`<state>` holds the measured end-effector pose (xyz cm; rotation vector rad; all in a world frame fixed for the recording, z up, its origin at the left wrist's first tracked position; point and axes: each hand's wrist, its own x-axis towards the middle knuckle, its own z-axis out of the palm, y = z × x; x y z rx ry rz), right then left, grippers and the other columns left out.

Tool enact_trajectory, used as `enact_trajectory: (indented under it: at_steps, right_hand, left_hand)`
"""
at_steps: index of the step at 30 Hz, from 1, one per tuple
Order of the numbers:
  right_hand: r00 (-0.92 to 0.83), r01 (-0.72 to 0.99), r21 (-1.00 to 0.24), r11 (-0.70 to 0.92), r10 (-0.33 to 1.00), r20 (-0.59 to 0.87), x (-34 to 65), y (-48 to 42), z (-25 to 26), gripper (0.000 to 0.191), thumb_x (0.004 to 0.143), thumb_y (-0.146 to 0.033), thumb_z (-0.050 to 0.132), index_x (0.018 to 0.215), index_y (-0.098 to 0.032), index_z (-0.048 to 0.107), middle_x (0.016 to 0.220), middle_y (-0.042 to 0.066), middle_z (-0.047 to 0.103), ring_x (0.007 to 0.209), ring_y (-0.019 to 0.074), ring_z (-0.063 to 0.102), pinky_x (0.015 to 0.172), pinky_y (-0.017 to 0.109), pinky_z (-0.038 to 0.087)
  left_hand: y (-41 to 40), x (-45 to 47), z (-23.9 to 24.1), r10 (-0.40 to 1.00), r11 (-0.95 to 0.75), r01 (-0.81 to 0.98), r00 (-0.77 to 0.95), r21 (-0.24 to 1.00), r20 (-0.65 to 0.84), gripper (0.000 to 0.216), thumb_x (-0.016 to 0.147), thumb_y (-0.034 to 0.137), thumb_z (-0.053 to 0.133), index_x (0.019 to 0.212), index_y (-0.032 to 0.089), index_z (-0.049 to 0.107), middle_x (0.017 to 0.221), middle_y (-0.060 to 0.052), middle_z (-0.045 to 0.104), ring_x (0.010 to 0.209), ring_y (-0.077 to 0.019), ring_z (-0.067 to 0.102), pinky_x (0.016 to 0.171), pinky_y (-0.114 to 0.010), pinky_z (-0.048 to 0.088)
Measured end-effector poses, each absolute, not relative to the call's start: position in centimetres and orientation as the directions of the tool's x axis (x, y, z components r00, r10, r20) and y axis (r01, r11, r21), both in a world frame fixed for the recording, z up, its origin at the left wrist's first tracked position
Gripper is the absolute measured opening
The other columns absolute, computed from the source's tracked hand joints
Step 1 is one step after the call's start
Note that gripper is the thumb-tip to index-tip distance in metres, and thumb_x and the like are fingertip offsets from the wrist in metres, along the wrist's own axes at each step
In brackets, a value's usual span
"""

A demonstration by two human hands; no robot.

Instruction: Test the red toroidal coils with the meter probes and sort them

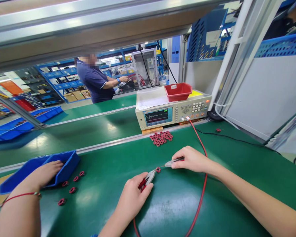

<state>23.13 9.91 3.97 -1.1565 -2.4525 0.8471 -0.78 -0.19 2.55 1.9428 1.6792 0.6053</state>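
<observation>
My left hand is closed round a red-handled test clip, whose metal jaws point up and right. At the jaw tips sits a small ring-shaped wound coil, red and dark. From the other side my right hand grips a second test clip, its tip directed left at a thin wire end by the coil. Whether each jaw is closed on a wire is too small to tell. Behind them, several similar coils lie grouped before a bench tester with a lit screen reading OK.
Another person's hand reaches into a blue bin at left, with several loose coils beside it. A red cable loops across the green bench. A red tray sits atop the tester. A co-worker stands beyond.
</observation>
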Motion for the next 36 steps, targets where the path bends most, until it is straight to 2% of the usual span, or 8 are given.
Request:
enact_trajectory:
  at_steps: [7, 14, 18, 23, 29, 36]
  right_hand:
    - [-0.638, 0.595, -0.629, 0.501, 0.770, 0.010, 23.2, 10.1, 3.8, 0.028, 0.076, -0.045, 0.060, 0.074, -0.020, 0.071, 0.062, -0.003, 0.062, 0.058, 0.0115, 0.051, 0.053, 0.022, 0.030]
    - [-0.655, 0.567, -0.650, 0.507, 0.755, 0.018, 23.1, 9.9, 4.5, 0.030, 0.080, -0.045, 0.055, 0.072, -0.019, 0.070, 0.057, -0.004, 0.055, 0.055, 0.0103, 0.045, 0.052, 0.021, 0.029]
    - [-0.694, 0.516, -0.673, 0.530, 0.719, 0.033, 22.9, 9.6, 4.6, 0.029, 0.079, -0.045, 0.057, 0.075, -0.019, 0.070, 0.061, -0.004, 0.058, 0.058, 0.0105, 0.048, 0.054, 0.021, 0.031]
    - [-0.691, 0.532, -0.640, 0.555, 0.721, 0.051, 22.8, 9.5, 4.1, 0.030, 0.080, -0.045, 0.056, 0.079, -0.019, 0.070, 0.065, -0.002, 0.062, 0.059, 0.0118, 0.051, 0.056, 0.021, 0.033]
    - [-0.686, 0.533, -0.627, 0.568, 0.724, 0.072, 22.8, 9.6, 3.5, 0.031, 0.079, -0.047, 0.057, 0.089, -0.021, 0.071, 0.078, 0.001, 0.069, 0.069, 0.0160, 0.058, 0.062, 0.023, 0.037]
    - [-0.703, 0.514, -0.623, 0.590, 0.705, 0.088, 22.7, 9.6, 3.5, 0.032, 0.079, -0.049, 0.056, 0.091, -0.022, 0.071, 0.079, 0.002, 0.070, 0.073, 0.0178, 0.061, 0.066, 0.025, 0.040]
  left_hand:
    - [0.0, -0.8, 2.4, 0.991, -0.100, 0.777, 0.132, 0.622, -0.006, 0.027, 0.081, 0.029, 0.052, 0.102, 0.017, 0.063, 0.095, -0.005, 0.069, 0.081, -0.0196, 0.063, 0.074, -0.026, 0.045]
    - [-0.2, -0.7, 2.6, 0.987, -0.125, 0.782, 0.158, 0.611, 0.000, 0.021, 0.083, 0.028, 0.050, 0.096, 0.018, 0.063, 0.081, -0.001, 0.068, 0.069, -0.0169, 0.060, 0.065, -0.024, 0.042]
    - [-0.3, -0.7, 2.5, 0.986, -0.133, 0.776, 0.167, 0.617, 0.002, 0.020, 0.084, 0.027, 0.049, 0.096, 0.019, 0.063, 0.079, -0.001, 0.067, 0.068, -0.0163, 0.058, 0.064, -0.024, 0.041]
    - [-0.2, -0.8, 2.4, 0.988, -0.128, 0.771, 0.157, 0.624, 0.008, 0.020, 0.083, 0.028, 0.051, 0.096, 0.019, 0.063, 0.081, -0.001, 0.067, 0.068, -0.0158, 0.057, 0.064, -0.023, 0.040]
    - [-0.1, -0.8, 2.6, 0.986, -0.128, 0.783, 0.165, 0.609, -0.005, 0.019, 0.082, 0.028, 0.050, 0.090, 0.018, 0.064, 0.068, 0.001, 0.061, 0.059, -0.0135, 0.050, 0.056, -0.022, 0.035]
    - [-0.2, -0.8, 2.7, 0.986, -0.131, 0.779, 0.168, 0.613, -0.004, 0.018, 0.082, 0.028, 0.051, 0.090, 0.018, 0.064, 0.067, 0.002, 0.059, 0.057, -0.0127, 0.046, 0.056, -0.022, 0.033]
